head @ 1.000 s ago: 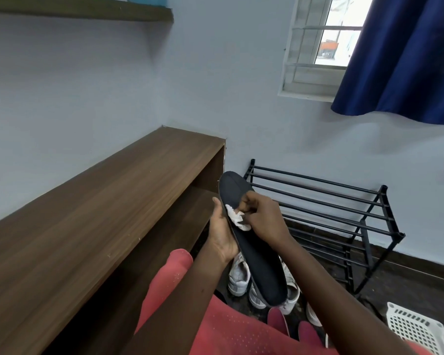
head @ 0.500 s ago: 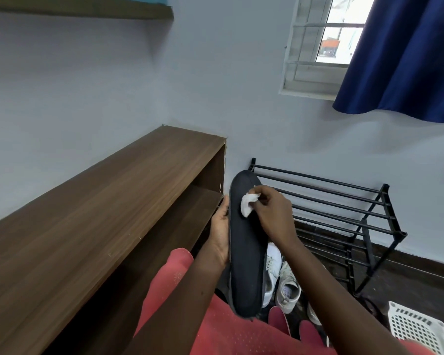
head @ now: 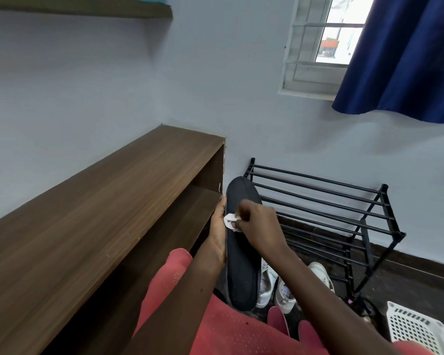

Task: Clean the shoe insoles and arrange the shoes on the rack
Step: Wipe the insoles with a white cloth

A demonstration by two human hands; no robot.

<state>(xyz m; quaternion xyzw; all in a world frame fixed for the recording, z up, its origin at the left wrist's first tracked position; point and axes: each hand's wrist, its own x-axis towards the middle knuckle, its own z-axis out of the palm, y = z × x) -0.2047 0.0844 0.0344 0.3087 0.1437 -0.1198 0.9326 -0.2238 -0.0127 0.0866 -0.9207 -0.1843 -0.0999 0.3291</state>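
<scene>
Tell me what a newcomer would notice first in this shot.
At the centre, the left hand holds up a long black insole while the right hand presses a small white cloth against it. Just behind, a black metal rack stands against the wall, with white shoes on the floor below the insole. At upper right, a deep blue curtain hangs over part of the window.

The rack (head: 318,196) stands on the floor (head: 408,272) against the back wall, right of the shelf unit (head: 100,213). Shoes (head: 282,290) lie before its left end, and the basket (head: 415,329) sits by its right front. Above the shoes, the left hand (head: 218,234) grips the insole (head: 241,265) by its left edge, and the right hand (head: 259,231) pinches a cloth (head: 230,221) on it.
</scene>
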